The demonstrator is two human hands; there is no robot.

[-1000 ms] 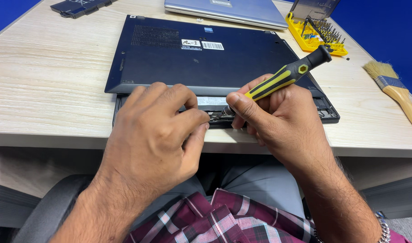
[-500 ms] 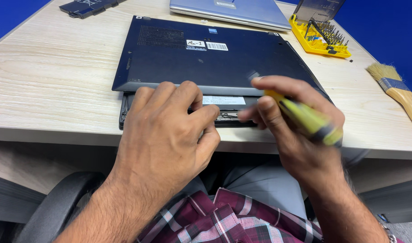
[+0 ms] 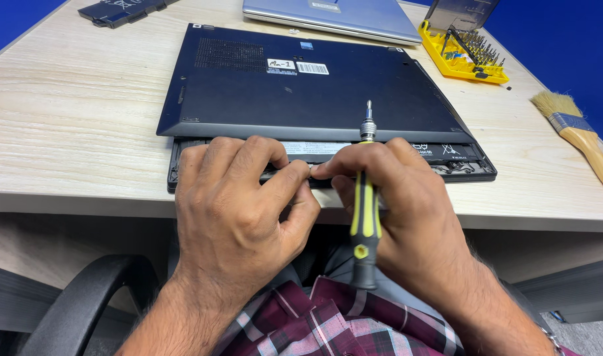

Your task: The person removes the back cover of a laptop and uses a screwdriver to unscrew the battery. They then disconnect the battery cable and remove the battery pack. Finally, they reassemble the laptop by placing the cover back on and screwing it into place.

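We see dark laptop point(image 3: 314, 92) upside down on wooden table point(image 3: 70, 132). Left hand point(image 3: 239, 204) at laptop's near edge, fingers curled onto open strip. Right hand point(image 3: 397, 204) beside it, fingers clamped on yellow-black screwdriver point(image 3: 365, 211), tip pointing away. Paintbrush point(image 3: 578, 135) right of laptop.

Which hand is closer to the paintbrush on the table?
Right. The right hand, holding the screwdriver, rests at the laptop's front edge, on the side toward the paintbrush but well apart from it. The left hand sits farther away, beyond the right.
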